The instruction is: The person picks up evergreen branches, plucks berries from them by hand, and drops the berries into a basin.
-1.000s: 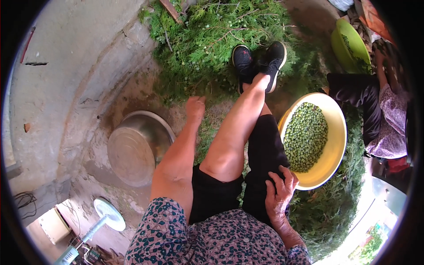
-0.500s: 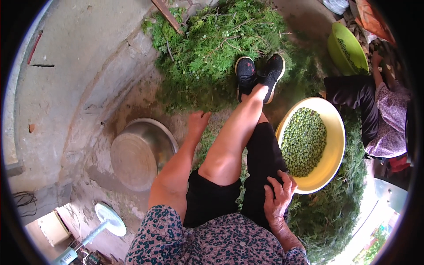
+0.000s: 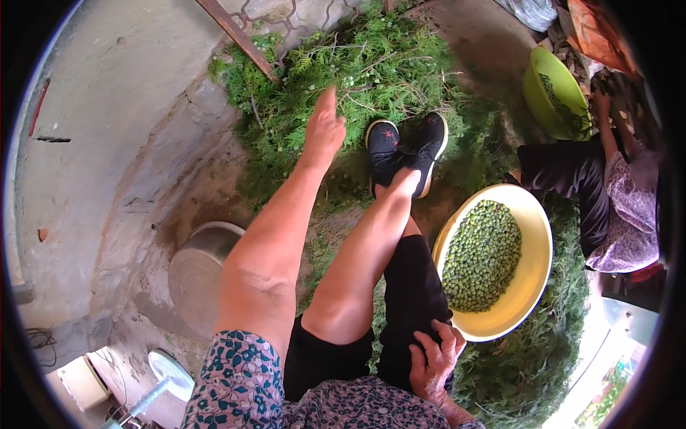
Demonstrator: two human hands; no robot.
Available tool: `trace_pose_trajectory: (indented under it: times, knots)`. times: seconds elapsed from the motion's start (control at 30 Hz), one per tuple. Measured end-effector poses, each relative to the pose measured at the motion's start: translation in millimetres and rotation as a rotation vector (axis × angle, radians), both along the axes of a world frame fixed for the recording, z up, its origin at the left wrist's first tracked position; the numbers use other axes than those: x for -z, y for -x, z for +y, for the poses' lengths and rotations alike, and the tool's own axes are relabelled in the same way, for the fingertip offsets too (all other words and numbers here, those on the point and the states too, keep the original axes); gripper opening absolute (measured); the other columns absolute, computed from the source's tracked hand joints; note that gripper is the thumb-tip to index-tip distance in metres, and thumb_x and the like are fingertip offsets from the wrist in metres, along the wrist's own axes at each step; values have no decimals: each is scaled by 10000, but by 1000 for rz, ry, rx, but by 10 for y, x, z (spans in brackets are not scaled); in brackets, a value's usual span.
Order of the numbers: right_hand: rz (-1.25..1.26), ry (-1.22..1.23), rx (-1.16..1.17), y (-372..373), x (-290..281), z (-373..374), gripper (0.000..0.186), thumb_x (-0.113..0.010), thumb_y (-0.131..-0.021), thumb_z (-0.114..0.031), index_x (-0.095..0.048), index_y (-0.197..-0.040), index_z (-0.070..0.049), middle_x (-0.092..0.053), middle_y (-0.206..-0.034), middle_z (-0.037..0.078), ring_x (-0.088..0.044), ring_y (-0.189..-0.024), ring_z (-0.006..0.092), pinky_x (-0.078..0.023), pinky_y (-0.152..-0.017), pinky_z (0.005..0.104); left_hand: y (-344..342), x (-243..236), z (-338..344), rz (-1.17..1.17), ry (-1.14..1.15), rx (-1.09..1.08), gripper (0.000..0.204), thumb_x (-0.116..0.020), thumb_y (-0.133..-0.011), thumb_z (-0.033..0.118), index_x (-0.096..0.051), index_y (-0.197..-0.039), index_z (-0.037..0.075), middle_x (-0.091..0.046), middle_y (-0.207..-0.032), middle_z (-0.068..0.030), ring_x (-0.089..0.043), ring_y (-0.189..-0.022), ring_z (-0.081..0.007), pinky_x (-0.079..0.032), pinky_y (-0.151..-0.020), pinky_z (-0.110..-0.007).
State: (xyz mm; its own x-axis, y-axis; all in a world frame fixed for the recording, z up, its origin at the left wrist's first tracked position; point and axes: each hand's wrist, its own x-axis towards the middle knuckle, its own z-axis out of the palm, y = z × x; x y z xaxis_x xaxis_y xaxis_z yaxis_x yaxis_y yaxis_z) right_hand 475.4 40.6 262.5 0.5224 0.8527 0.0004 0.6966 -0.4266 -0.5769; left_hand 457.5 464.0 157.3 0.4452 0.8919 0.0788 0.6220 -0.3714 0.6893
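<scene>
My left hand (image 3: 325, 129) reaches out over the pile of cut evergreen branches (image 3: 386, 57), left of my black shoes (image 3: 421, 150). Its forefinger points forward with the thumb out; it is slightly blurred and holds nothing that I can see. My right hand (image 3: 436, 361) rests open, fingers loosely bent, on the black cloth over my right thigh, near the rim of the yellow basin (image 3: 527, 272). That basin holds several small green round berries (image 3: 479, 254). A steel basin (image 3: 196, 275) lies left of my forearm, partly hidden by it.
A co-worker (image 3: 618, 214) sits at the right, arm toward a green tub (image 3: 543, 89). A concrete wall (image 3: 107, 143) curves along the left. A wooden stick (image 3: 239, 36) rests at the back; a white pedestal object (image 3: 175, 375) stands lower left. More branches (image 3: 536, 357) lie right.
My left hand has moved forward and up, from beside my leg to over the branches. The view has shifted, setting the scene lower in the picture. My right hand stays on my leg.
</scene>
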Motion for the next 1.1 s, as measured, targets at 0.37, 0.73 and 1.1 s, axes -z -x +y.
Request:
trace_pose_trajectory:
  times: [0.37, 0.73, 1.1]
  knots:
    - [10, 23, 31, -21, 4, 13, 196, -671, -691, -144, -669, -873, -71, -527, -1112, 128, -432, -1017, 309, -354, -877, 416, -351, -67, -94, 517, 52, 274, 408, -582, -810, 67, -465, -1201, 56, -479, -1168, -152, -517, -1038, -257, -412, -961, -353]
    - [-56, -93, 13, -2, 32, 1, 220, -650, -657, -84, -651, -875, -61, -521, -1095, 122, -457, -1012, 324, -353, -883, 448, 1048, -426, -884, -322, -278, -180, 174, -450, -922, 105, -582, -979, 8, -440, -844, -87, -455, -783, -194, -382, -724, -295]
    - [919, -228, -204, 467, -354, 451, 422, -496, -920, -334, -579, -1064, 54, -616, -1013, 140, -570, -973, 227, -410, -896, 322, 1362, -1390, -2609, -421, -590, -63, 202, -513, -852, 8, -571, -1044, -20, -496, -979, -149, -519, -921, -282, -438, -818, -354]
